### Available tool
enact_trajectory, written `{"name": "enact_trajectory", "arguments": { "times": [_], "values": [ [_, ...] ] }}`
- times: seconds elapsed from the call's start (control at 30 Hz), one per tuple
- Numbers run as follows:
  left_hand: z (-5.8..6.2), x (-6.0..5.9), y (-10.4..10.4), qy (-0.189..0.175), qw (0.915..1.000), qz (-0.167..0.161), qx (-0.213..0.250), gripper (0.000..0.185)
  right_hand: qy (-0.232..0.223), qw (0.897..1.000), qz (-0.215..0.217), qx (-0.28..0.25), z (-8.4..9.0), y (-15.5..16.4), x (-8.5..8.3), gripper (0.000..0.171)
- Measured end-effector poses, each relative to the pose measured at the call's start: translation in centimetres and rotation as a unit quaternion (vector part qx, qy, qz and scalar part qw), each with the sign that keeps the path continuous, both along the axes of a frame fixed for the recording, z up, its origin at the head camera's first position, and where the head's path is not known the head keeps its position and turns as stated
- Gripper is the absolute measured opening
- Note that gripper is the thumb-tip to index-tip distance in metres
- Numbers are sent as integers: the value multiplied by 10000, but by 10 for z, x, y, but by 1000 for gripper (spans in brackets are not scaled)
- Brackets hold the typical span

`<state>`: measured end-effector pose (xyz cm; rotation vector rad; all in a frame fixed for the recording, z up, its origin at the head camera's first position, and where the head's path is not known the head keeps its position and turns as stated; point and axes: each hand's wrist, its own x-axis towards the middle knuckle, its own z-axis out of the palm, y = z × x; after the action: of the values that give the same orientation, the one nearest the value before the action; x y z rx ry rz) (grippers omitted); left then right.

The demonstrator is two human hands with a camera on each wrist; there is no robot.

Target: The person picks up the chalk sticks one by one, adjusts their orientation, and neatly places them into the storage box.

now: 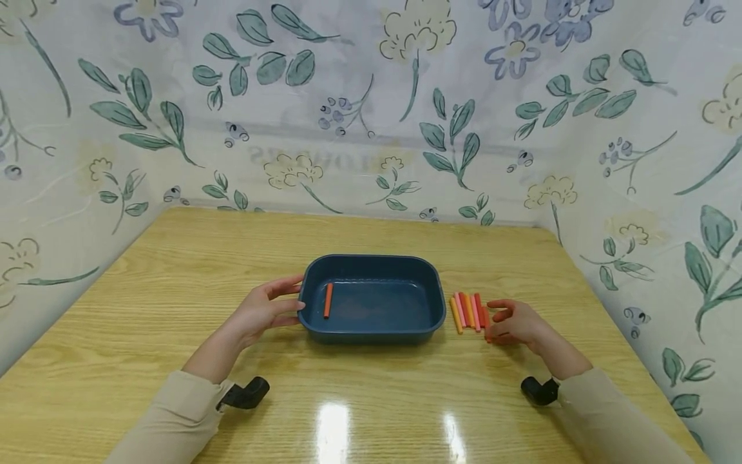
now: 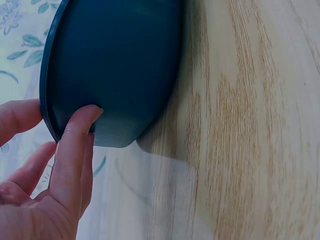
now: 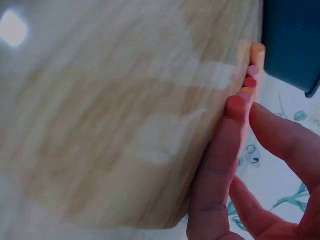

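- Head view: blue tub (image 1: 371, 328) sits mid-surface, its 9 o'clock rim steadied by left hand (image 1: 263, 312), fingers relaxed and spread.
- Crayon row (image 1: 466, 310) lies at the tub's 3 o'clock, its outermost stick pinched by right hand (image 1: 516, 322).
- One orange crayon (image 1: 328, 300) is seen inside.

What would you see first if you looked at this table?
First the blue tub in the middle of the table, with one orange stick lying inside near its left end. Next, the row of sticks, orange, pink and red, on the table just right of the tub. The left hand touches the tub's left end, and the right hand is at the sticks.
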<state>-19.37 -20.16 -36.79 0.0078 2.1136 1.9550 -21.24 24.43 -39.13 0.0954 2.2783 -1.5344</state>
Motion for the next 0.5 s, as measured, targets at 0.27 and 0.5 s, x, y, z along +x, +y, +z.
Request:
{"name": "enact_trajectory", "arguments": {
  "times": [0.27,0.5],
  "values": [
    [0,0,-1,22,10000,-23,-22,62,-23,9998,-21,194,-1,2,-4,60],
    [-1,0,-1,30,10000,-33,-9,62,10,9996,-231,142,0,1,-4,57]
  ]
}}
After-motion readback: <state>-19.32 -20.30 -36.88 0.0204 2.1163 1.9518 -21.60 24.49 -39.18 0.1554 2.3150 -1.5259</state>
